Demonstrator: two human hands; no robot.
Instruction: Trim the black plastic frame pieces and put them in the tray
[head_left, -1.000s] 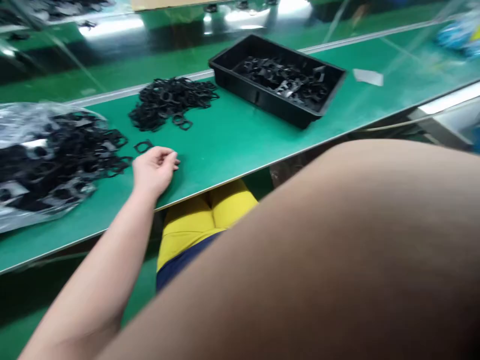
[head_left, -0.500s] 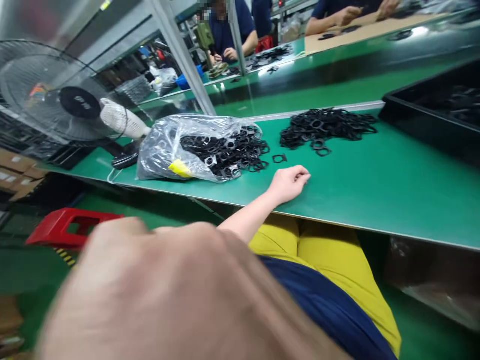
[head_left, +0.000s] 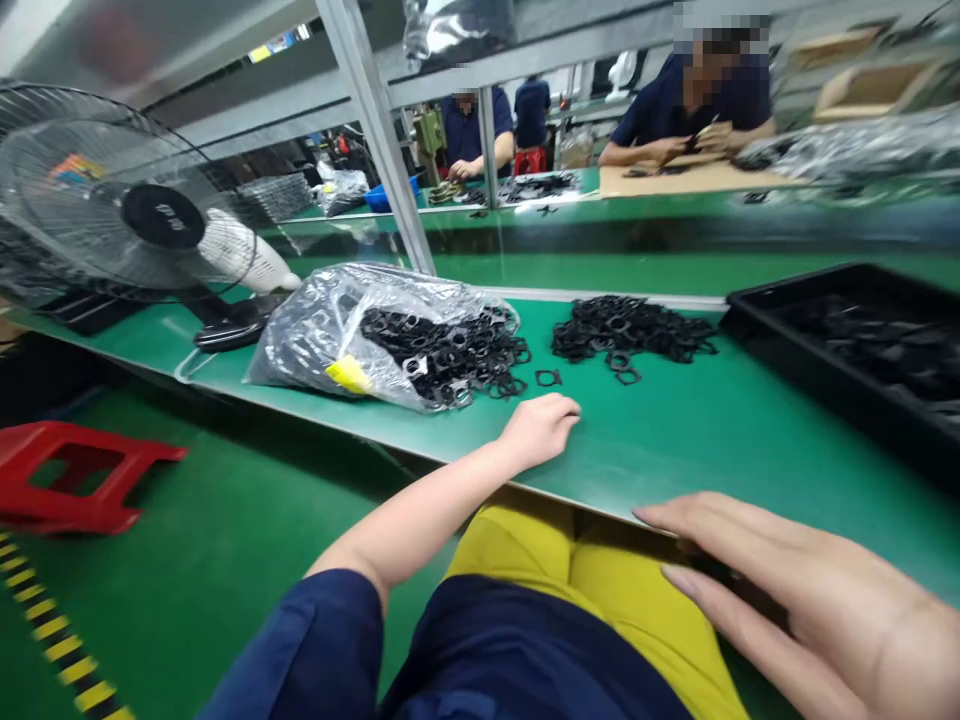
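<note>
My left hand [head_left: 541, 430] rests on the green table near its front edge, its fingers loosely curled, with nothing showing in them. Just beyond it lies one flat black ring-shaped part [head_left: 548, 378]. To its left, a clear plastic bag [head_left: 307, 345] with a yellow label spills out a heap of similar black parts [head_left: 450, 350]. Another pile of black parts [head_left: 630, 328] lies farther back to the right. My right hand [head_left: 802, 590] is raised close to the camera at lower right, thumb and fingers apart and holding nothing visible.
A black tray [head_left: 832, 390] containing dark parts stands at the right. A fan [head_left: 165, 215] is at the left end, near a metal post [head_left: 379, 130]. Below is a red stool [head_left: 75, 475]. Across the bench, people handle parts.
My right hand has moved from large in front of the camera to the lower right, fingers now visible. The view has shifted; my left hand stays on the table, still curled.
</note>
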